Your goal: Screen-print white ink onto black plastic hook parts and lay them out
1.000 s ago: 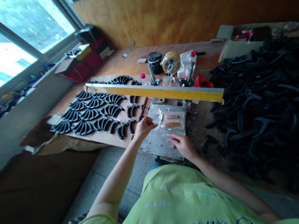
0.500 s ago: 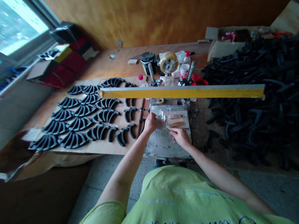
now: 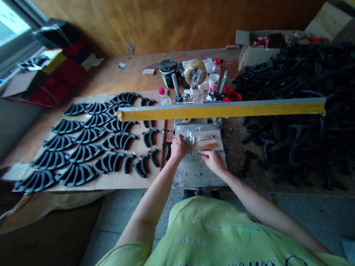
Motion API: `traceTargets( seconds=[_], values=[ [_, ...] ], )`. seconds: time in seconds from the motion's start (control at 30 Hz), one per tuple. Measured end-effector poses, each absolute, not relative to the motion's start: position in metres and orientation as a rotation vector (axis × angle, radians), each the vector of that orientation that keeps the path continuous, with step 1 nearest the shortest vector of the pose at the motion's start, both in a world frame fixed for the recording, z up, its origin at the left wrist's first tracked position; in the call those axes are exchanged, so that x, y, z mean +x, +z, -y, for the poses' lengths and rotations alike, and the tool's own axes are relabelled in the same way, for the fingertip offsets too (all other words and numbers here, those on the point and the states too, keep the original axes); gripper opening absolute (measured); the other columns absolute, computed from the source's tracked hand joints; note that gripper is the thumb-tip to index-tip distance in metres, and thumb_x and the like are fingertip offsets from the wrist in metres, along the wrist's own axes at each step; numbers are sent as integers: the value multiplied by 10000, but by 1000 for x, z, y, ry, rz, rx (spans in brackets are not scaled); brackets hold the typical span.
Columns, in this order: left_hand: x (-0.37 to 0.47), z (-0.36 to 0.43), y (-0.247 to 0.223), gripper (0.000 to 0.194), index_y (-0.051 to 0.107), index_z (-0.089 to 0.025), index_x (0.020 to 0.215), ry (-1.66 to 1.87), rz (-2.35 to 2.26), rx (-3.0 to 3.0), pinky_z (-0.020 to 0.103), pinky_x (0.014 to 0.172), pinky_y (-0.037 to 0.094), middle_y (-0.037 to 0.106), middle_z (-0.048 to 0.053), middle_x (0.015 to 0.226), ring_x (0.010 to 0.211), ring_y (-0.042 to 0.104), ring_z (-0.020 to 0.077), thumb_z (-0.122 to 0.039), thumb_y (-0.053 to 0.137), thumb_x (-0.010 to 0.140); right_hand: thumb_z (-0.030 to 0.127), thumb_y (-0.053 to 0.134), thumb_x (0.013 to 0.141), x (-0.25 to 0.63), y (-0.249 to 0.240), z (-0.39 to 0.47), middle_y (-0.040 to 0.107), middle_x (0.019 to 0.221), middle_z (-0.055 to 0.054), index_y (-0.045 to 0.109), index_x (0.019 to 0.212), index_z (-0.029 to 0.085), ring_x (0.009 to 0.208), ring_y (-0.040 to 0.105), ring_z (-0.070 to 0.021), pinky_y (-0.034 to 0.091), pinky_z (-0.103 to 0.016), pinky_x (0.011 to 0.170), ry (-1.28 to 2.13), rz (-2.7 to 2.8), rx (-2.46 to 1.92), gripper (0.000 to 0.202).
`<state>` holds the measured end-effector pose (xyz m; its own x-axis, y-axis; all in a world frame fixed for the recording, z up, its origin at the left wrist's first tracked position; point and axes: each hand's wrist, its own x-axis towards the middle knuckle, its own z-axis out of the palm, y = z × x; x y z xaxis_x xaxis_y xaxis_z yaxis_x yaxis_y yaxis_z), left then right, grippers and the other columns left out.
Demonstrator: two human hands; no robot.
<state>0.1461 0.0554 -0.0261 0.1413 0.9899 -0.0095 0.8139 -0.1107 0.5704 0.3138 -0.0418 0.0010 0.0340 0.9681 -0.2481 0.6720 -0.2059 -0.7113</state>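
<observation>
My left hand [image 3: 179,147] is closed beside a crinkled, shiny piece of clear plastic [image 3: 190,137], which seems pinched between its thumb and fingers. To the right and slightly nearer me, my right hand [image 3: 214,161] has its fingers pressed together, the tips close to the lower edge of that plastic. Whatever those fingertips hold is too small to make out. Both hands are over a grey metal plate [image 3: 190,174] at the table's front. Just beyond my right hand, a small clear-covered block [image 3: 214,137] bears an orange-brown strip [image 3: 208,146].
A long yellow bar [image 3: 222,110] crosses above the plate. Curved black handles [image 3: 76,175] lie in rows on cardboard [image 3: 128,182] at left; a heap of black parts [image 3: 303,108] is at right. Behind stand a tape roll [image 3: 196,72], a black tub [image 3: 168,72] and bottles [image 3: 163,96].
The camera view has shifted slightly, so the rows of handles appear further left. My hands keep nearly the same pose over the plate.
</observation>
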Motion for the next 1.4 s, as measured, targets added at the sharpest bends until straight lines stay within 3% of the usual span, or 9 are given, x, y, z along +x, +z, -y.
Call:
traceTargets(
  seconds=[0.1, 0.2, 0.27, 0.4, 0.5, 0.57, 0.8, 1.23, 1.4],
  values=[
    [147, -51, -31, 542, 486, -144, 1151, 582, -1740, 2036, 401, 920, 431, 607, 158, 1124, 1109, 553, 299, -354, 728, 714, 180, 520, 880, 313, 0, 42, 736, 1009, -60, 657, 1209, 217, 938, 697, -192, 510, -281, 872, 963, 1686, -1918, 359],
    [148, -48, -32, 769, 385, -85, 1308, 626, -1805, 2062, 438, 967, 405, 501, 231, 1282, 1210, 474, 342, -396, 738, 700, 180, 532, 879, 313, -2, 42, 692, 1136, -70, 659, 1206, 226, 1056, 659, -205, 492, -290, 919, 930, 1710, -1919, 354],
    [149, -45, -29, 868, 309, -112, 1384, 655, -1865, 2061, 442, 962, 409, 420, 228, 1376, 1251, 434, 343, -417, 739, 694, 182, 536, 880, 313, -3, 42, 684, 1151, -70, 661, 1202, 229, 1076, 650, -210, 485, -296, 937, 926, 1703, -1930, 349],
    [154, -36, -17, 588, 475, -204, 1249, 610, -1995, 2081, 429, 951, 407, 460, 146, 1354, 1229, 448, 305, -408, 702, 746, 177, 547, 873, 312, -6, 41, 682, 1157, -55, 665, 1196, 235, 1102, 637, -205, 475, -285, 954, 936, 1670, -1958, 349],
    [160, -31, -11, 252, 612, -196, 1028, 442, -1895, 2097, 366, 908, 417, 613, 113, 1137, 1090, 553, 260, -336, 635, 820, 174, 546, 868, 311, -7, 40, 694, 1133, -46, 663, 1201, 247, 1073, 651, -207, 482, -286, 940, 935, 1671, -1977, 360],
    [163, -32, -10, 148, 657, -189, 938, 338, -1786, 2054, 308, 840, 430, 675, 97, 1010, 963, 615, 219, -287, 576, 862, 180, 544, 868, 312, -7, 40, 709, 1097, -44, 662, 1202, 256, 1030, 670, -213, 494, -290, 916, 937, 1672, -1988, 362],
    [162, -48, -7, 222, 699, -167, 984, 209, -1698, 1945, 239, 675, 428, 739, 59, 869, 807, 664, 177, -302, 592, 844, 181, 541, 866, 312, -10, 40, 718, 1073, -40, 663, 1200, 263, 1014, 676, -215, 503, -285, 882, 937, 1646, -1972, 365],
    [156, -38, -13, 444, 597, -137, 1076, 231, -1546, 2029, 253, 722, 458, 680, 73, 948, 822, 638, 172, -378, 739, 731, 163, 555, 845, 312, -11, 41, 742, 993, -29, 701, 1140, 256, 910, 698, -197, 510, -274, 844, 924, 1609, -1945, 342],
    [157, -34, -21, 501, 565, -152, 1110, 236, -1574, 2109, 275, 745, 477, 660, 87, 1009, 865, 640, 194, -367, 765, 704, 150, 549, 852, 312, -10, 41, 746, 874, 15, 548, 1335, 292, 773, 691, -151, 503, -232, 780, 918, 1631, -1913, 503]
  ],
)
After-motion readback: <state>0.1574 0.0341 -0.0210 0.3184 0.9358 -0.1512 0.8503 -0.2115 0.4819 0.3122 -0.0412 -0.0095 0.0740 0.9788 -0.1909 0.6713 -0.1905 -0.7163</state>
